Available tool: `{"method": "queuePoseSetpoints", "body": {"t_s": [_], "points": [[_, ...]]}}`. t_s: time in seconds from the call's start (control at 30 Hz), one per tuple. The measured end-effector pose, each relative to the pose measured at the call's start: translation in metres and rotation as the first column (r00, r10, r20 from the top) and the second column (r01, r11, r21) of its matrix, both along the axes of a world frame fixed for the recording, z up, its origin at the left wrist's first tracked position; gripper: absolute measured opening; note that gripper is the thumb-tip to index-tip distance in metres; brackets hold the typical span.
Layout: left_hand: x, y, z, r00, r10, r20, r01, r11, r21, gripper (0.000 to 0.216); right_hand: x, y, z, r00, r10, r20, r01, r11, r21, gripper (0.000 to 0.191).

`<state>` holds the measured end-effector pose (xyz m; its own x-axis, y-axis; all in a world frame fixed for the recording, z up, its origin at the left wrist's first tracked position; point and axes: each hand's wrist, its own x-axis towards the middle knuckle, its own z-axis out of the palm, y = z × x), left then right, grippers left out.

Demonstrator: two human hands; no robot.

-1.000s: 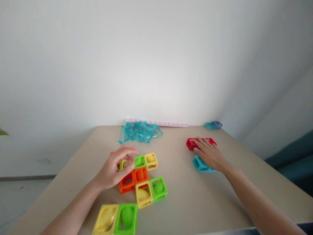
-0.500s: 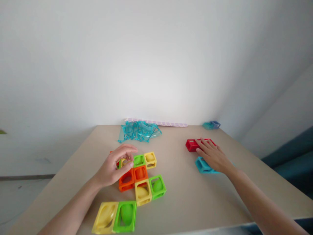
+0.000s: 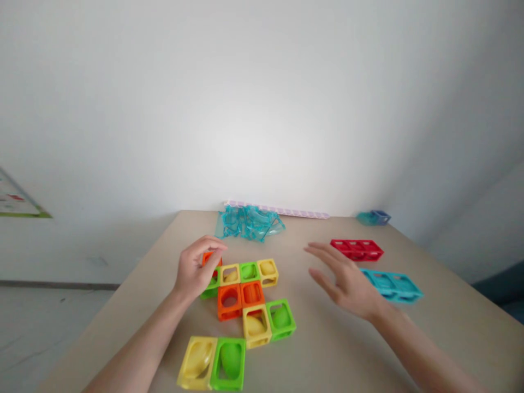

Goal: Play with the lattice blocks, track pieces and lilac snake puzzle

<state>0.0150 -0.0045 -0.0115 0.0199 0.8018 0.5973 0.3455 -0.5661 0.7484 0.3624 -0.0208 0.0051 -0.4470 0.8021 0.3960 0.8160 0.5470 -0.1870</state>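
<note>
While the left hand [image 3: 195, 271] curls its fingers around a small orange hollow plastic cube [image 3: 209, 257], seemingly pinching it at the far-left edge of the coloured block cluster [image 3: 251, 293], the right hand [image 3: 347, 278] hovers open, fingers spread, above the beige table [image 3: 323, 341].

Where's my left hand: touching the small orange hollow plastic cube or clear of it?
Touching. The head view shows the left hand with fingertips and thumb closed on the small orange hollow plastic cube, no gap visible.

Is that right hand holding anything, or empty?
Empty: the right hand is open, fingers spread, nothing in it.
</note>
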Motion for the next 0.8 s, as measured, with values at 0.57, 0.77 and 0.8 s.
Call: {"method": "queuePoseSetpoints", "body": {"t_s": [0.57, 0.77, 0.8], "points": [[-0.001, 0.059, -0.039, 0.971, 0.165, 0.174, -0.083, 0.913, -0.398, 0.026, -0.08, 0.048, -0.027, 0.927, 0.34, -0.157, -0.365, 0.914, -0.177, 0.036], [-0.007, 0.053, -0.029, 0.99, 0.107, -0.088, -0.132, 0.926, -0.353, 0.015, -0.076, 0.046, -0.022, 0.932, 0.334, -0.143, -0.359, 0.907, -0.222, 0.035], [-0.009, 0.052, -0.028, 0.99, 0.083, -0.117, -0.12, 0.928, -0.352, 0.014, -0.076, 0.046, -0.022, 0.932, 0.334, -0.141, -0.359, 0.905, -0.228, 0.036]]}}
